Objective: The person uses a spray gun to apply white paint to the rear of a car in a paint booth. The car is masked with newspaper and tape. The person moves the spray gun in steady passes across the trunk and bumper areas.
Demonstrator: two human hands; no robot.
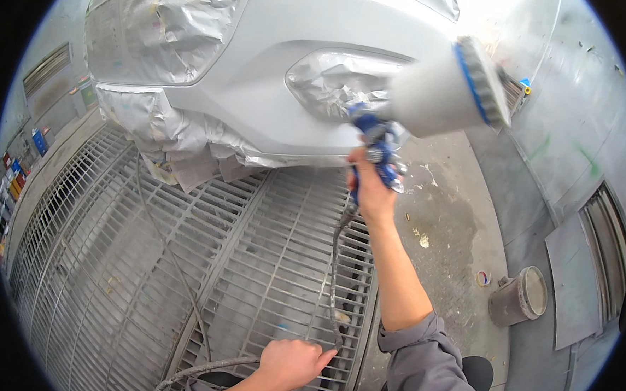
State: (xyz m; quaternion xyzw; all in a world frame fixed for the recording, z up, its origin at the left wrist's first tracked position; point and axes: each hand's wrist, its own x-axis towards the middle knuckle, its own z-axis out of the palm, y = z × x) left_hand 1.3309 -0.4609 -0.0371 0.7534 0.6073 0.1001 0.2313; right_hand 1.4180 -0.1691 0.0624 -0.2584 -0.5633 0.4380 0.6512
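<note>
My right hand (374,188) is wrapped round the grip of a blue spray gun (377,142), held up in front of the car's bumper (268,101). A large whitish paint cup (432,92) with a blue ring and grey lid sits on the gun, tilted to the right and slightly blurred. Lower down, my left hand (291,364) is closed on the grey air hose (337,267), which hangs from the gun's handle. The bumper is light grey, and crinkled masking film (340,80) covers its recess. The gun partly hides the bumper's right end.
Metal floor grating (147,257) lies below the car, with a hose line across it. More masking film (168,128) hangs under the bumper. At right stand a dirty bucket (516,298) and a leaning panel (574,280) by the wall. Cans and bottles (17,173) line the left.
</note>
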